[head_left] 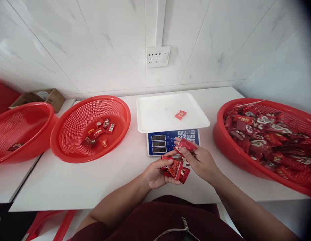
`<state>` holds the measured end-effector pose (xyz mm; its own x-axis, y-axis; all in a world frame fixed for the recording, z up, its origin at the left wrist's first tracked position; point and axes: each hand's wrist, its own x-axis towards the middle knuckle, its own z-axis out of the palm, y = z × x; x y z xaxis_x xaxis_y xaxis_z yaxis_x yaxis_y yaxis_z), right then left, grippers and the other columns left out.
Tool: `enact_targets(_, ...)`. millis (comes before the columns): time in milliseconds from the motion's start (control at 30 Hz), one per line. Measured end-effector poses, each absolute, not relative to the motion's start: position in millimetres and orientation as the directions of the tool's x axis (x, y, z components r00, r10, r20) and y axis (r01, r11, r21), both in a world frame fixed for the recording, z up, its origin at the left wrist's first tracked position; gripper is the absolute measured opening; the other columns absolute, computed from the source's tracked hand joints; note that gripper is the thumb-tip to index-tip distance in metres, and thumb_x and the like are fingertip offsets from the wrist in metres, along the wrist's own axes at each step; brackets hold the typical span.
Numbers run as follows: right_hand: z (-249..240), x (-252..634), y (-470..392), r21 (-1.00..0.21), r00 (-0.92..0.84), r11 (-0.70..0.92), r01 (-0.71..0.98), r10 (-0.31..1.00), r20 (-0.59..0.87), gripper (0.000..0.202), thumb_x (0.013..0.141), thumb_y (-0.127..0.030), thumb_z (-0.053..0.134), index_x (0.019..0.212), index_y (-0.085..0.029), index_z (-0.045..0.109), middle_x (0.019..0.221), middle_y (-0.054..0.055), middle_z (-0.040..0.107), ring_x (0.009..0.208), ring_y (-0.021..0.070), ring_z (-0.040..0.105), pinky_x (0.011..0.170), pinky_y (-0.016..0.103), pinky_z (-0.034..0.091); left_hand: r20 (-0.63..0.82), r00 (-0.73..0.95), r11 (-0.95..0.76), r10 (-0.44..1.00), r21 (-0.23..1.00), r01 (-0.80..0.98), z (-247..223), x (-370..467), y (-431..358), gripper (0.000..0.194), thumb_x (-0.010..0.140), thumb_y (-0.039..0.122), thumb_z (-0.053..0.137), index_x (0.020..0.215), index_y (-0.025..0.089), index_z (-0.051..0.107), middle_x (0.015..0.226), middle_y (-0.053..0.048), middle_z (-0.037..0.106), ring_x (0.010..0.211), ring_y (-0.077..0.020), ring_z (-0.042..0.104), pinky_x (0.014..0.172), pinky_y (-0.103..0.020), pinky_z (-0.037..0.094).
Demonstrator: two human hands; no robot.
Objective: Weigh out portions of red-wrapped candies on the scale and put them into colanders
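Several red wrapped snack packets (pixel 176 168) lie in my left hand (pixel 157 174), its thumb pressed over them. Just above it, my right hand (pixel 202 162) pinches a red snack packet (pixel 186 144) between thumb and fingers. Both hands are close together in front of a blue digital scale (pixel 159 136), partly covering its keypad. On the scale's white tray (pixel 155 115) lies one small red packet (pixel 180 115). Small digits show on the scale's displays, too blurred to read surely.
At right stands a red basket (pixel 218 134) heaped with wrapped packets. Another red basket (pixel 70 117) on the left holds several packets, with a further red basket (pixel 42 134) beside it. Behind are a cardboard box (pixel 56 99) and a wall socket (pixel 158 56). The white table (pixel 115 180) ends near my body.
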<state>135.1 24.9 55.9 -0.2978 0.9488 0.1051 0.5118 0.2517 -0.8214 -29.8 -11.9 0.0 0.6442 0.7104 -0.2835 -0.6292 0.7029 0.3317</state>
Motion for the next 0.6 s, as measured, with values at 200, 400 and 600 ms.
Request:
enact_targets(200,96.2,122.4,78.2,-0.729,-0.214,0.319,0.606,0.948,0.236,0.045,0.089,-0.049,0.045,0.122,-0.019,0.056,0.118,0.009,0.064,0.108,0.0277,0.060,0.089,0.042,0.050,-0.355,0.592,0.690,0.723,0.323,-0.648,-4.2,-29.0,-12.7,0.032,0.078,0.024,0.061,0.109,0.018,0.058,0.096,-0.007,0.068,0.076,-0.0196,0.068,0.051,-0.028,0.058)
enact_targets(400,106.1,119.8,113.2,-0.630,-0.242,0.401,0.665,0.914,0.327,0.049,0.092,-0.040,0.040,0.138,-0.023,0.038,0.136,0.011,0.049,0.125,0.0285,0.046,0.101,0.049,0.040,-0.374,0.597,0.704,0.710,0.360,-0.612,-5.0,-23.7,-17.3,0.032,0.080,0.028,0.060,0.109,0.017,0.057,0.097,-0.008,0.068,0.074,-0.0189,0.068,0.050,-0.025,0.057)
enact_targets(600,93.5,128.0,113.9,-0.625,-0.297,0.419,0.659,0.908,0.295,0.056,0.091,-0.033,0.043,0.144,-0.032,0.024,0.153,0.004,0.021,0.137,0.0274,0.026,0.105,0.047,0.038,-0.374,0.586,0.695,0.719,0.350,-0.629,-3.3,-23.0,-18.2,0.029,0.080,0.028,0.060,0.107,0.018,0.058,0.096,-0.008,0.068,0.074,-0.0192,0.069,0.049,-0.025,0.057)
